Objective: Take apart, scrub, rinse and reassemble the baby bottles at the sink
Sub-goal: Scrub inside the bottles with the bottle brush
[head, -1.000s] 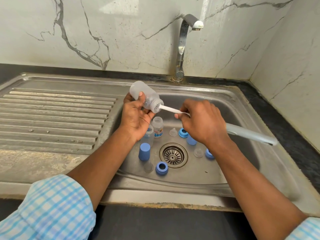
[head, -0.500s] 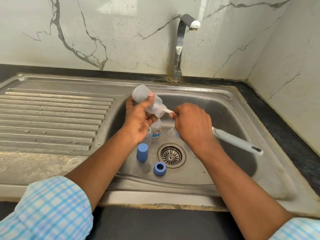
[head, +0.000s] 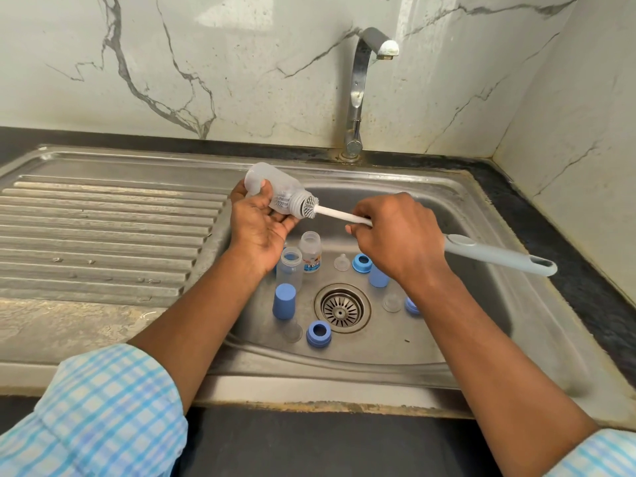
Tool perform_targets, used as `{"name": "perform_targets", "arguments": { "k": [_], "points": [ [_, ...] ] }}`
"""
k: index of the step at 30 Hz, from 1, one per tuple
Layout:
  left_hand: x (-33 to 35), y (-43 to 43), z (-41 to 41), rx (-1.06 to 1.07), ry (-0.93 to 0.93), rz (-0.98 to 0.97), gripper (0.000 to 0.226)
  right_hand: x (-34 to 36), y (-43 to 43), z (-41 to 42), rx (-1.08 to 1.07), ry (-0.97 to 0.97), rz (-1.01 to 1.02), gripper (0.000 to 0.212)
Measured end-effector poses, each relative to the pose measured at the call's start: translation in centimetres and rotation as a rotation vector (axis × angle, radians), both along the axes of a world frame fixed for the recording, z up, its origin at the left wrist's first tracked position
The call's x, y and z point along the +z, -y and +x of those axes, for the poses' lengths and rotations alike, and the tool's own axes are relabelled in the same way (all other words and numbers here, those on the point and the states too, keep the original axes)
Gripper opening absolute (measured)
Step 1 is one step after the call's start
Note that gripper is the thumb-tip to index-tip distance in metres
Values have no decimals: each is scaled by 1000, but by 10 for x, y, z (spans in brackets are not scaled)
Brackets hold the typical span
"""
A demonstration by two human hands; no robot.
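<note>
At the bottom left of the frame a checked sleeve (head: 103, 418) leads up over the sink (head: 309, 383) front rim. In the basin, centre frame, the loose parts lie around the drain (head: 342, 307): a blue collar (head: 319, 333) and a blue cap (head: 284, 301) on its left, a clear teat (head: 392, 302) on its right, and two open bottles (head: 290, 270) standing upright just behind.

Above them, the left hand (head: 258, 228) holds a clear bottle (head: 272, 187) on its side, fingers and thumb curled round the body, mouth pointing right. The right hand (head: 399, 235) has its fingers clamped on the white shaft of the brush (head: 499, 258), whose bristle head sits half in and half out of the bottle's mouth.

Farther back, upper centre, the tap (head: 358, 94) shows no water running.

The risk, as I judge it, is in the neck: bristles catching there could jerk the bottle out of the left hand's light hold and drop it onto the standing bottles, toppling them. A skewed shaft could also bend.
</note>
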State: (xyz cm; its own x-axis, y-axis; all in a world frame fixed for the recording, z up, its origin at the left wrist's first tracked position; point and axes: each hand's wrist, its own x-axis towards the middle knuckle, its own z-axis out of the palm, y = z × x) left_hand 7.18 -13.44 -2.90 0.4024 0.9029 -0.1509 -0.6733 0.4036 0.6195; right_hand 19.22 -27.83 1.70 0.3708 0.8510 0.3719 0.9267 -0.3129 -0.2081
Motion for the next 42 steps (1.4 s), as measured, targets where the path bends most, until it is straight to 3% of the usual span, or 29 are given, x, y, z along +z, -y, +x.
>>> {"name": "perform_targets", "arguments": {
  "k": [6,11,15,19,23,34,37,42],
  "points": [
    [-2,16,5,-146,51,105,19,-3,-1,-5,35,-64,33,15],
    [-3,24,6,-272,99,178,38,-11,-6,-10,23,-141,23,20],
    [-3,29,10,-212,-193,211,68,-17,-9,-10,26,-64,4,23],
    [-1,22,12,-39,-344,223,53,-20,-14,-11,-17,-78,-24,24],
    [2,3,2,78,-265,128,62,-17,-14,-6,-43,-79,-3,25],
    [6,1,-3,29,-22,-6,32,-10,-9,-7,-2,-30,115,21],
    [3,5,-4,-88,56,46,22,-11,-6,-8,32,-67,122,14],
    [2,17,3,-210,127,175,32,-16,-7,-13,38,-169,94,17]
  ]
}}
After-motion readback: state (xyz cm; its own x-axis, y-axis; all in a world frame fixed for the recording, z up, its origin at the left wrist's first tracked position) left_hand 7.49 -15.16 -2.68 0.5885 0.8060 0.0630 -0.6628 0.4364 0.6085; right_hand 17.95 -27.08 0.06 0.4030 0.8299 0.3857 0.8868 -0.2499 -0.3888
